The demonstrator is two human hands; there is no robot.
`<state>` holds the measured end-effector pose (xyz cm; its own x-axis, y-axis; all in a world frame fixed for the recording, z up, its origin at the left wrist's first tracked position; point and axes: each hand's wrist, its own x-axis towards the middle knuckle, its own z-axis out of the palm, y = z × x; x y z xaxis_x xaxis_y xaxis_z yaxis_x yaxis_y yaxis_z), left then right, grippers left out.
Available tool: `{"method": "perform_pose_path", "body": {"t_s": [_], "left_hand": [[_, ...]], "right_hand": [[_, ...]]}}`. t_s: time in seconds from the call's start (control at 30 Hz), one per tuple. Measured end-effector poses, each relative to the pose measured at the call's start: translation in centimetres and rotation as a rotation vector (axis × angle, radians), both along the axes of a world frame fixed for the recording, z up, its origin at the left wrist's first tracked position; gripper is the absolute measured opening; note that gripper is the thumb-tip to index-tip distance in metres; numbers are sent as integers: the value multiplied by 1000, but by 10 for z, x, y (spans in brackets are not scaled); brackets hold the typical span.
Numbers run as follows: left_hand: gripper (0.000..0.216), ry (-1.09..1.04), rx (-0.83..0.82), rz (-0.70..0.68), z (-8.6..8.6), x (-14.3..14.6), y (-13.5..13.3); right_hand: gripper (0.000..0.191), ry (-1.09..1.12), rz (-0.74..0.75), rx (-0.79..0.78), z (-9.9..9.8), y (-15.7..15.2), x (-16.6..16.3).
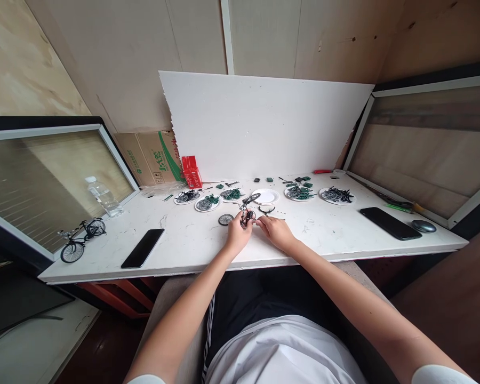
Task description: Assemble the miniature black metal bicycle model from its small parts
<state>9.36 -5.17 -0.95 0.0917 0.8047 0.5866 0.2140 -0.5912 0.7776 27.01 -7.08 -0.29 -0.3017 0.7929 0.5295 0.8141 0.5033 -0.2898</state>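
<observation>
My left hand (238, 236) is closed around a dark miniature bicycle (245, 209), one wheel of which points up and away from me. Close beside it, the fingers of my right hand (278, 233) are pinched together near the bicycle's lower right side. Whatever they hold is too small to make out. A loose spoked wheel (225, 219) lies just left of my left hand. Beyond my right hand rests a curved black part (266, 210). Behind the hands is a white paper plate (266, 197).
Plates of small dark and green parts (207, 202) line the back, including one with black pieces (336, 196). At left are a whole miniature bicycle (82, 238), a phone (143, 248) and a water bottle (105, 196). Another phone (390, 223) and a grey mouse (424, 226) lie right.
</observation>
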Motion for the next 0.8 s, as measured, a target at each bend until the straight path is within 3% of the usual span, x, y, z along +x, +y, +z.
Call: {"method": "perform_pose_path", "body": {"t_s": [0.17,0.3,0.4,0.6,0.8], "left_hand": [[35,46,51,43,7,0,-6],[28,115,129,101,14,0,-14],[24,160,177,113,18,-1,-17],[24,138,136,96,17,-6,-10],[33,-170,-102,-60,17,-10,-1]], "right_hand": [[47,347,85,-161,14,-12,-9],[53,871,251,-616,27,-21,-16],[48,1082,357,-844,32,-22,-16],[41,1114,286,-900,32,-19,-15],[40,1005,269,-787,37,-9,2]]}}
